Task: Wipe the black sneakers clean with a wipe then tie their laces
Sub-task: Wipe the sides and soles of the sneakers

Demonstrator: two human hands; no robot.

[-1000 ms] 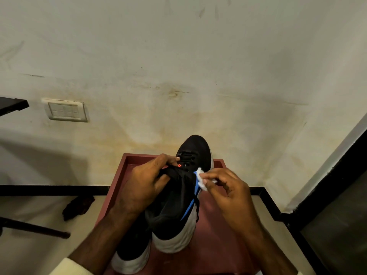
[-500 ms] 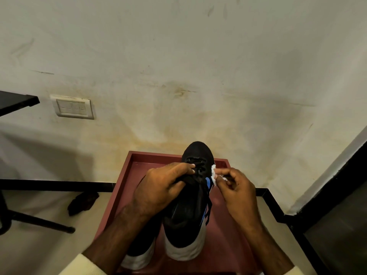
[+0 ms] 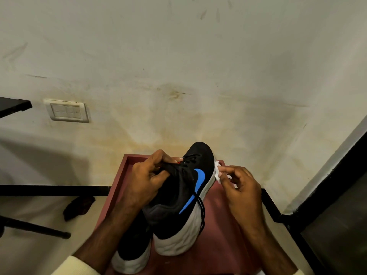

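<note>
A black sneaker (image 3: 186, 197) with a blue side mark and white sole is tipped onto its left side above a dark red table (image 3: 224, 241). My left hand (image 3: 148, 176) grips its tongue and lace area. My right hand (image 3: 241, 187) pinches a small white wipe (image 3: 217, 172) against the white sole edge near the toe. A loose black lace hangs down the shoe's right side. The second black sneaker (image 3: 132, 253) stands on the table at the lower left, partly hidden by my left forearm.
The table stands against a stained cream wall with a switch plate (image 3: 67, 111). A dark crumpled object (image 3: 79, 206) lies on the floor at left, near a black pole (image 3: 35, 228). A black-framed panel (image 3: 335, 221) borders the right.
The held sneaker has rolled leftward, showing its blue mark. My right hand with the wipe has moved from the lace area out to the sole edge by the toe.
</note>
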